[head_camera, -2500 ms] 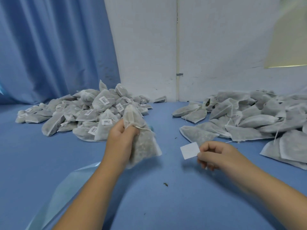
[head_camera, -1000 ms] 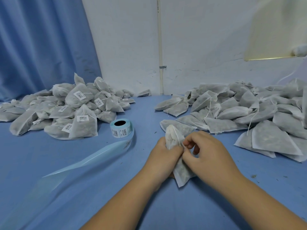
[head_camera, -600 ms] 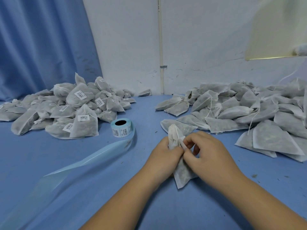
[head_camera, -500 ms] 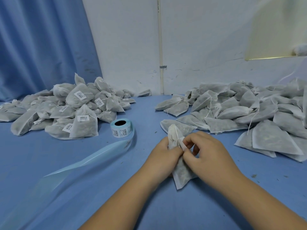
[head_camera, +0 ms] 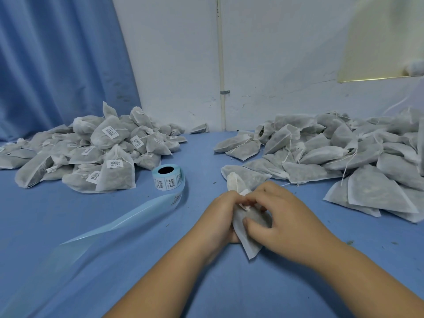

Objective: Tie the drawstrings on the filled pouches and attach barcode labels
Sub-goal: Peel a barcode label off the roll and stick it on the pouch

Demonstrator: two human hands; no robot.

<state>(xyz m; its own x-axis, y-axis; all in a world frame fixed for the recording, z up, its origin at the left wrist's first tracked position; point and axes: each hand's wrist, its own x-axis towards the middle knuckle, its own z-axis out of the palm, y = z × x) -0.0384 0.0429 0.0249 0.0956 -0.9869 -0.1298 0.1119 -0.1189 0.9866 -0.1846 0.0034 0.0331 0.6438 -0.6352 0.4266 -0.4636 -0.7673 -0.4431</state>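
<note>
Evidently the tying step is in hand: the left hand [head_camera: 221,214] grips the gathered neck of one filled pouch [head_camera: 251,245], held low over the table [head_camera: 137,283], while the right hand [head_camera: 284,222] pinches at that neck, its thumb pressed on the pouch's body. No label shows on this pouch. Next, I judge, the knot needs cinching tight, then a barcode label peeled from the roll [head_camera: 168,177] beside the labelled heap [head_camera: 103,152].

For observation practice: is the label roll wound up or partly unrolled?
Partly unrolled: a blue strip trails from the label roll across the table.
</note>
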